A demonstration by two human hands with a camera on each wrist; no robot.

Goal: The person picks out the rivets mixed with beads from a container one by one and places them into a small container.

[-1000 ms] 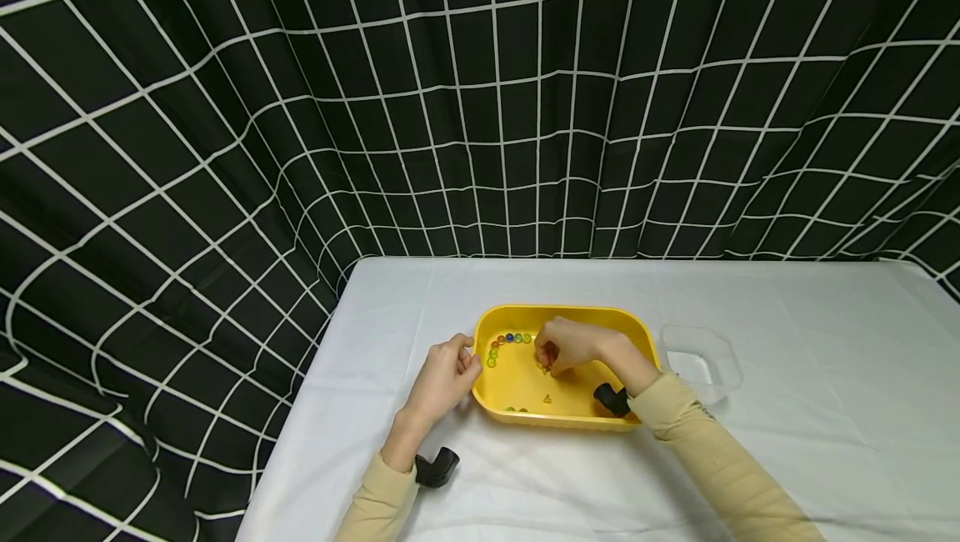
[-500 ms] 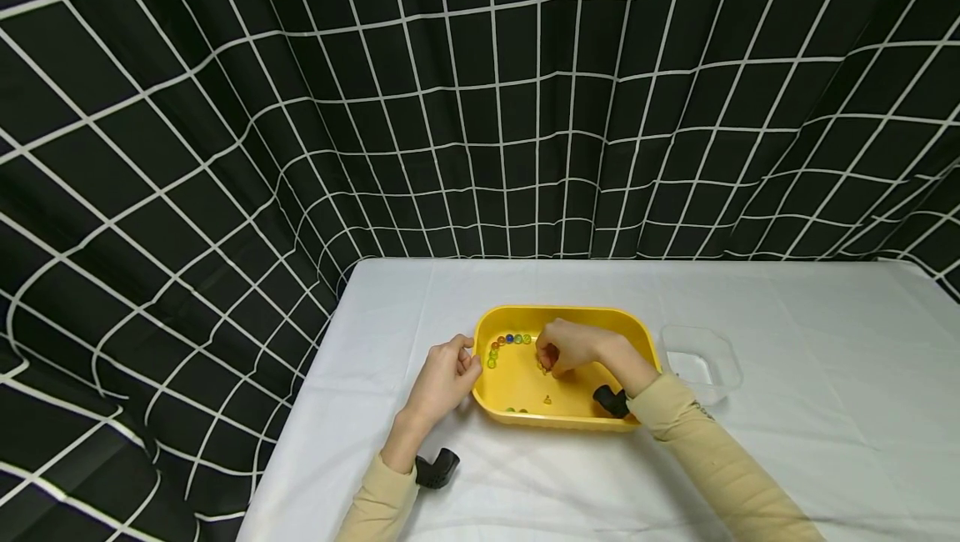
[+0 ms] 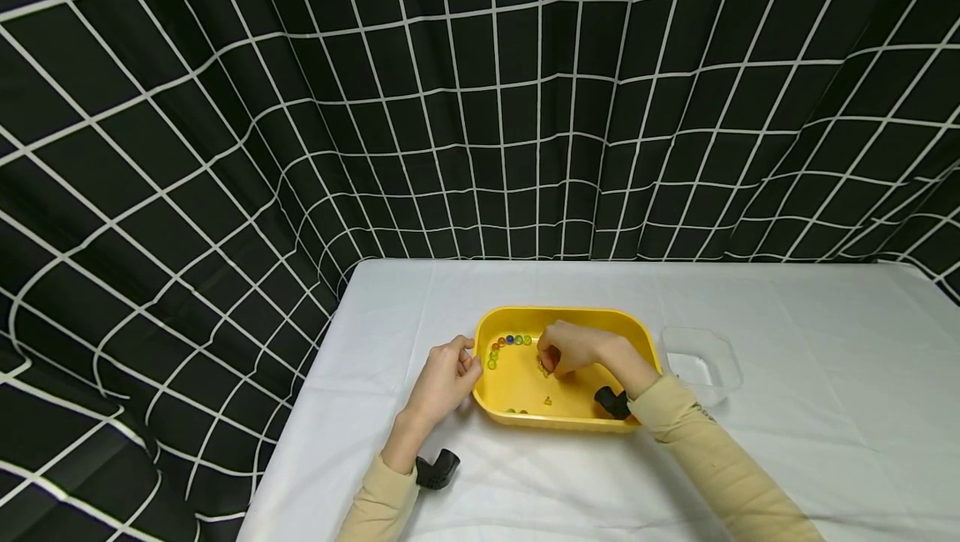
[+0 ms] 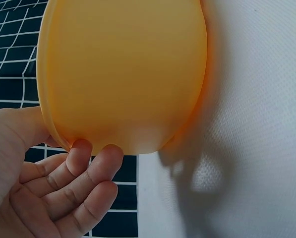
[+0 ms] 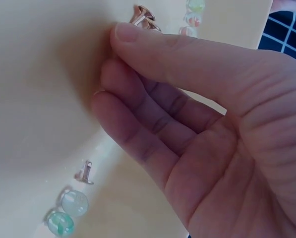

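Observation:
My left hand (image 3: 444, 375) grips the left rim of a yellow tray (image 3: 570, 423); in the left wrist view its thumb goes behind the rim and a fingertip lies on the outer wall (image 4: 128, 69). Inside the tray, my right hand (image 3: 573, 346) reaches down with curled fingers. Its thumb tip meets small brass-coloured studs (image 5: 144, 17), each with a round head and short stem. Whether a stud is pinched is hidden behind the thumb. Another stud (image 5: 86, 172) lies apart, close to two glass marbles (image 5: 74, 202). Several coloured marbles (image 3: 501, 343) form a curved row at the tray's back left.
A clear plastic container (image 3: 701, 363) stands just right of the tray, beside the right sleeve (image 3: 667, 404). White cloth (image 3: 420, 292) covers the table. Black curtains with a white grid (image 3: 525, 108) hang behind and to the left.
The right fingertips have shifted only slightly beside the studs. The left hand, the tray and the marbles keep their places.

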